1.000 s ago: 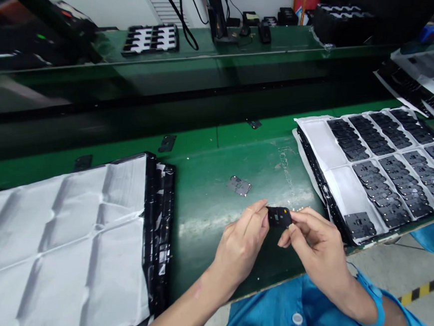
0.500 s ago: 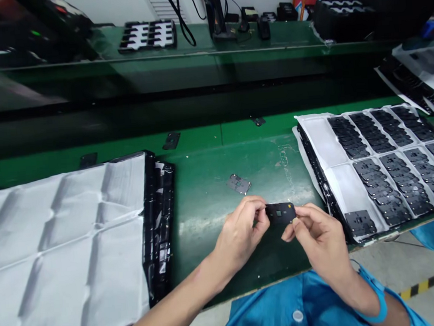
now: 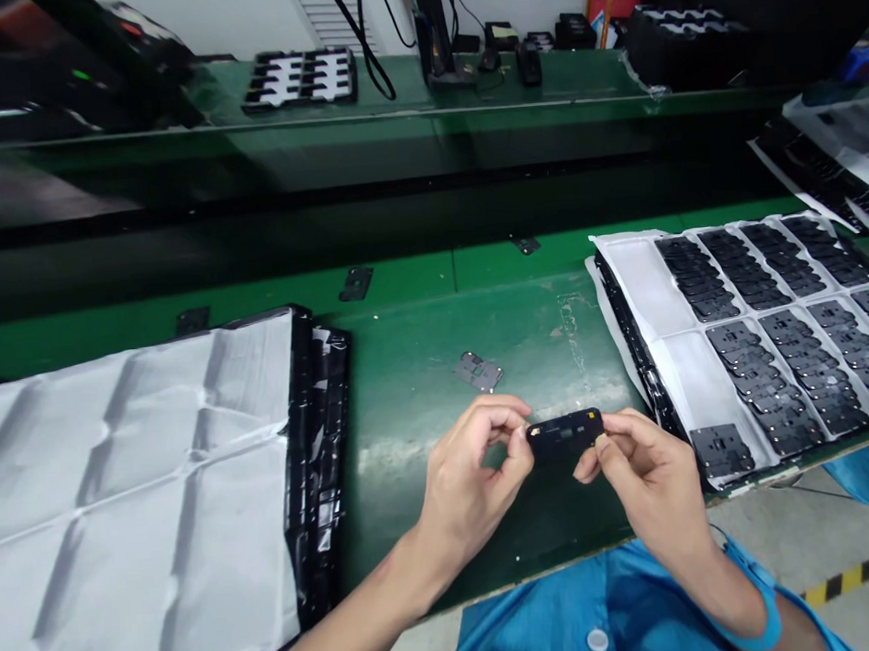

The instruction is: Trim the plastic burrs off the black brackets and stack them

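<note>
Both my hands hold one small flat black part (image 3: 565, 434) just above the green bench (image 3: 423, 367). My left hand (image 3: 471, 483) pinches its left end between thumb and fingertips. My right hand (image 3: 651, 477) pinches its right end. The part lies nearly level, its thin edge and dark top facing me. A small grey metal piece (image 3: 478, 371) lies on the bench just beyond my left hand. To the right stands a tray (image 3: 646, 289) with rows of several black parts (image 3: 767, 339) on white liner.
At the left lies a stack of black trays (image 3: 322, 445) covered by a white sheet (image 3: 131, 490). Small black pieces (image 3: 356, 283) lie along the bench's far strip. A dark conveyor runs behind, with another tray (image 3: 301, 78) and cables beyond. More trays (image 3: 835, 164) sit far right.
I have turned the black part from tilted to nearly level and shifted it slightly right. My left fingers have moved along its left end. My view has shifted a little.
</note>
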Available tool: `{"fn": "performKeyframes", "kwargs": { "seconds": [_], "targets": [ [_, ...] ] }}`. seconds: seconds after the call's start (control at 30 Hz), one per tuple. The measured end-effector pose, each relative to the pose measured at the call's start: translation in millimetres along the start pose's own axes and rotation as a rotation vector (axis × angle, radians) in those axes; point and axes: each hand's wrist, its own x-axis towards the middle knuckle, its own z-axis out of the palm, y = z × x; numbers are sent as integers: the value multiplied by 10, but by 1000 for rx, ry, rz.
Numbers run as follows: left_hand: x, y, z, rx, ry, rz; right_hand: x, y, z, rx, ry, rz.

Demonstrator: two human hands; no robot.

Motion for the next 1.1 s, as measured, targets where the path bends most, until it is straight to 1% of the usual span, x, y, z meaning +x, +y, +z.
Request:
{"fn": "performKeyframes", "kwargs": {
  "seconds": [0.13,0.2,0.3,0.37,0.57,0.8,1.0,1.1],
  "targets": [
    [-17,47,-71,129,8,175,0,0,0,-4,14,-19],
    [-26,53,-106,214,-8,258,0,-5,-1,-17,11,-23],
    [-42,21,-134,326,-52,352,-2,-22,6,-36,8,-30],
    [-55,-16,-141,376,-80,389,-6,-36,17,-36,3,-40],
    [-89,-87,-162,436,-130,435,-2,-68,49,-13,-13,-38],
    [-119,-142,-205,473,-157,445,25,-108,64,10,-3,-36],
    [-54,-112,-189,471,-88,432,13,-126,77,23,-27,-57],
    [-12,-83,-181,481,-82,446,6,-125,90,35,-37,-69]
  ]
}}
